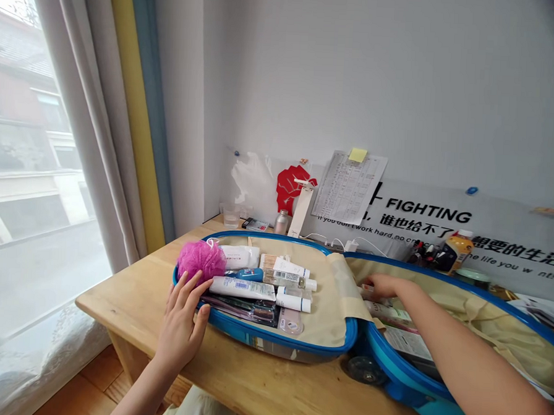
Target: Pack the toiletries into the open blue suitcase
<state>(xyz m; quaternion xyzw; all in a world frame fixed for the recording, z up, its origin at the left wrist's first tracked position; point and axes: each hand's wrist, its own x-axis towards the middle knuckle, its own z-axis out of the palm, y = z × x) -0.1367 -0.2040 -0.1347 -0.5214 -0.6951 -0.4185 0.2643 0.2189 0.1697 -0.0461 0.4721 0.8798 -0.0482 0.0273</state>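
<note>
left hand (181, 324): open, fingers spread, flat on rim of blue suitcase (279, 339) just beside pink bath pouf (201, 259) | right hand (380, 286): reaching into other half among packets, grip unclear (cannot tell) | pouf: likely light, soft, squashy; pinch the mesh anywhere | white tube (242, 287) beside: probably slick.
</note>
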